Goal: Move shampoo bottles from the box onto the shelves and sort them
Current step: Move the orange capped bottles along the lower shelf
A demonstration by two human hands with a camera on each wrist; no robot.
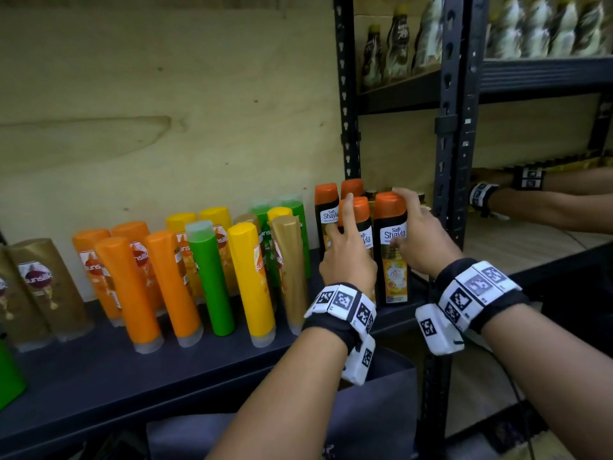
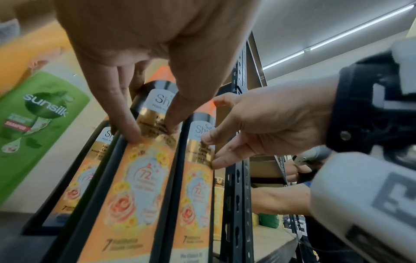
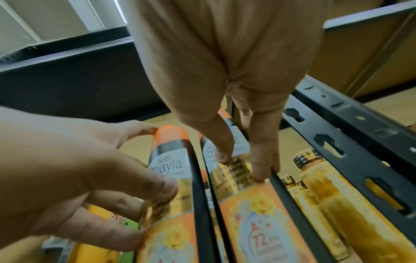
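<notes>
Gripping two upright "Safi Shayla" bottles (image 1: 391,247), both hands (image 1: 348,257).

bare shelf (image 1: 99,376) front lay open before the sunsilk bottles (image 1: 205,277); right of them, packed shayla bottles (image 1: 393,247) and black upright post (image 1: 452,161) blocked passage.

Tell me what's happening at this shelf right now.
A person is stocking shampoo. Their left hand holds one black Safi Shayla bottle with an orange cap, and their right hand holds the one beside it, both standing at the right end of the dark shelf. Orange, yellow, green and gold Sunsilk bottles stand in rows to the left. Another person's arms reach into the next shelf bay.
</notes>
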